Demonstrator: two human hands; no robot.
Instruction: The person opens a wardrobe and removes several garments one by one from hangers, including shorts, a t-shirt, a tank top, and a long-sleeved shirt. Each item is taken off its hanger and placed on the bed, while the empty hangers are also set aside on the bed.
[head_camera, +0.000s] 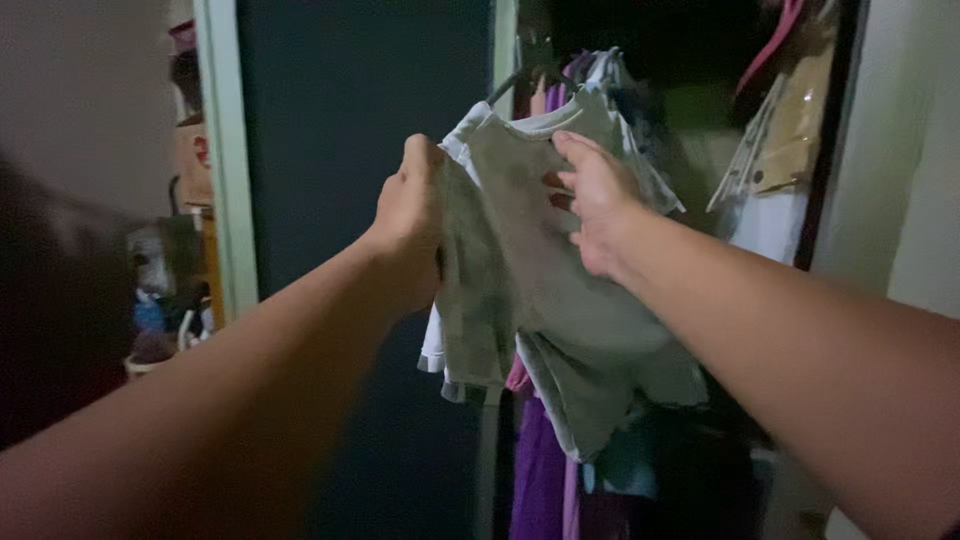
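The left hand (408, 205) is clenched on the left edge of a grey shirt (545, 270) that hangs from a dark hanger (515, 80) in the open wardrobe, and the right hand (597, 200) lies against the shirt's chest just below the collar, fingers spread and thumb pinching the cloth, so both hands have hold of the same garment. The shirt sits at the front of a packed row, with a white garment (432, 345) just behind its left side and purple clothes (545, 470) hanging lower behind it. To handle the shirt well here, I judge the grip should stay near the shoulder seams rather than the loose hem, with the collar kept centred on the hanger so neither side slides off, and the neighbours behind should be kept from dragging along with it. Light is poor, so fine detail is hard to tell. To the far right, a flat tan packet (795, 130) with a shiny face hangs against the wardrobe's right side, above something white; no marking on it can be made out. At far left, beyond the pale door frame (225, 170), a cluttered shelf (185, 250) holds dim, small things, too blurred to name.
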